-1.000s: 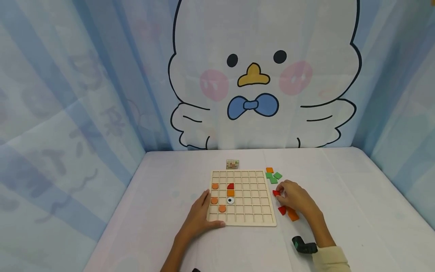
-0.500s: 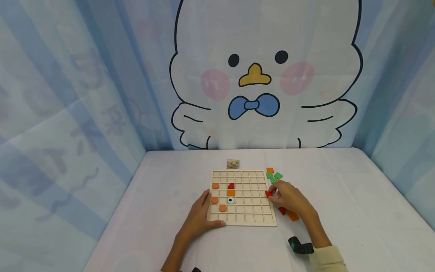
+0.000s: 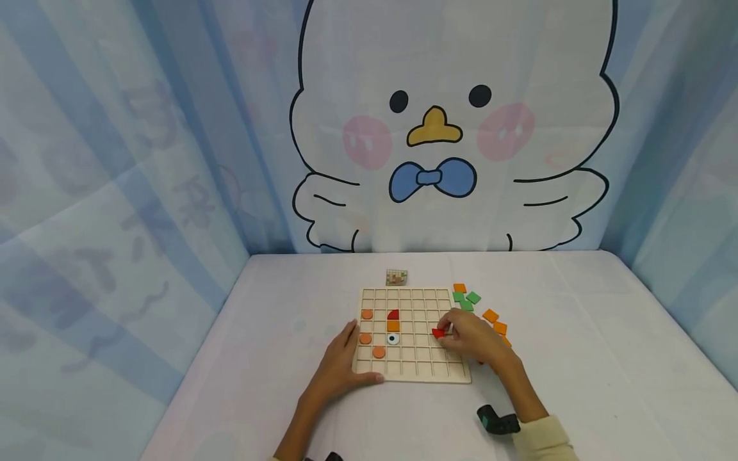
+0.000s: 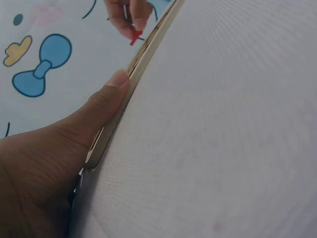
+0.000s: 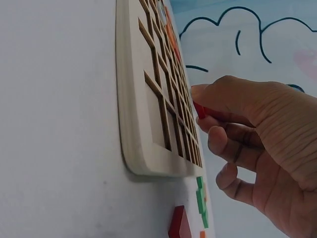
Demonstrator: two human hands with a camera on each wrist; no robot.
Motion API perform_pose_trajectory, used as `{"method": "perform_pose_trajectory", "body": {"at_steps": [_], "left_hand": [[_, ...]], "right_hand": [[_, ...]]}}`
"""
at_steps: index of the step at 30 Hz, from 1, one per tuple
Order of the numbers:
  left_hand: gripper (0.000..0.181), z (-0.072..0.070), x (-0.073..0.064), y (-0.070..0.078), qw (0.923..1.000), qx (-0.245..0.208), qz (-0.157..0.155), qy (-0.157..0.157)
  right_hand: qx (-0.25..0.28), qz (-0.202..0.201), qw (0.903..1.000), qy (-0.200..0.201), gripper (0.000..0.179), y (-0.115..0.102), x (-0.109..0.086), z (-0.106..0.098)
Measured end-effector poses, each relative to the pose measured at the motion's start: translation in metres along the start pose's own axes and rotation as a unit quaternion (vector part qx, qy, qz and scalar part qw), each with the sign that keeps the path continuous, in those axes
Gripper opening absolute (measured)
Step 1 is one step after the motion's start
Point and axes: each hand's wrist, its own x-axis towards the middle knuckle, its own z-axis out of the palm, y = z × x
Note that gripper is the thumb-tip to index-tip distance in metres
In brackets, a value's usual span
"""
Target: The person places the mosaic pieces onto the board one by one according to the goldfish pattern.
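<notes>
A pale wooden grid board [image 3: 418,368] lies on the table. My left hand [image 3: 340,365] rests at its near left corner, straight fingers along the left side and thumb [image 4: 106,99] on the near edge. Between thumb and fingertips, my right hand [image 3: 469,333] pinches a red piece [image 3: 438,333] over the right part of the grid; in the right wrist view the red piece [image 5: 200,110] is partly hidden by the fingers. In the grid sit orange discs [image 3: 378,352], a red quarter-round piece [image 3: 393,315], an orange square [image 3: 393,326] and a white eye disc [image 3: 393,339].
Green tiles [image 3: 466,306] and orange tiles [image 3: 491,315] lie right of the board. Another red piece [image 5: 179,223] lies near its corner. A small patterned card [image 3: 396,277] lies behind the board. A black device [image 3: 497,420] is by my right wrist.
My right hand has moved left with the red piece, from beside the board to over its right columns. Orange tiles it covered are now visible. My left hand stays in place.
</notes>
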Motion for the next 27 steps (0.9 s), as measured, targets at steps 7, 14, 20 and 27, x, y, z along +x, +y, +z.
{"method": "perform_pose_trajectory", "body": {"at_steps": [7,14,20,27], "left_hand": [[0.123,0.001,0.0,-0.001,1.0,0.004,-0.005,-0.004],[0.123,0.002,0.001,-0.001,1.0,0.006,-0.001,-0.001],[0.123,0.003,0.002,-0.003,1.0,0.007,0.0,-0.001],[0.123,0.003,0.002,-0.005,1.0,0.007,0.002,-0.005]], "right_hand": [[-0.017,-0.039,0.9991,-0.005,0.019,-0.009,0.004,0.009],[-0.024,-0.055,0.9981,-0.012,0.015,-0.019,0.011,0.017],[-0.002,-0.062,0.9977,-0.025,0.015,-0.03,0.015,0.023],[0.008,-0.079,0.996,-0.04,0.016,-0.043,0.018,0.031]]}}
